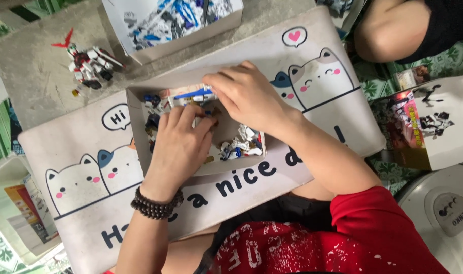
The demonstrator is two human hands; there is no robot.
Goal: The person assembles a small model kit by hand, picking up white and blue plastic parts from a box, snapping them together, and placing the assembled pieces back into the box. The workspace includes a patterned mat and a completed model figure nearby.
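Home setting, hobby corner, likely on the floor. Low concrete surface [33,66] carries a cartoon-cat desk mat [89,177] with shallow cardboard trays of small plastic model parts [241,144]. A finished red-and-white toy robot figure [89,63] stands on the concrete. A printed model kit box [429,127] sits on green patterned flooring [389,81], beside a white household appliance [439,213]. Another person's bare arm [389,28] is close by, casual clothing.
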